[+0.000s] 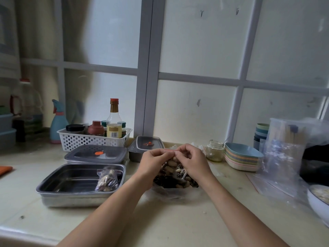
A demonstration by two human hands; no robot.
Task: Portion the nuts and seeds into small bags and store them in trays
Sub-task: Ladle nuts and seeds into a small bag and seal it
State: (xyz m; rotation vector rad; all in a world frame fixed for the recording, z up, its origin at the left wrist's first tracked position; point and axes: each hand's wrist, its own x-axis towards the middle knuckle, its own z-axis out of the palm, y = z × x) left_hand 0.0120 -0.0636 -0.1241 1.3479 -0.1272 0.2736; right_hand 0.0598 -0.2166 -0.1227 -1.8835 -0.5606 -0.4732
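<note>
Head view: both hands sealing a small bag of nuts above the counter.

The left hand (154, 157) and right hand (191, 157) each pinch the top edge of the small bag (171, 164), meeting at its red zip strip (170, 150). The bag hangs just above the pile of nuts and seeds (175, 182), which lies on clear plastic on the counter (160, 220). To close it well, I judge the strip should be pressed from one end to the other between thumb and forefinger. Air should be squeezed out first and no nut left in the track, since a gap would let seeds spill. Holding the bag upright over the pile lets strays fall back there. The open steel tray (74, 177) to the left holds one filled bag (106, 180) at its right side, with room beside it for this one.
</note>
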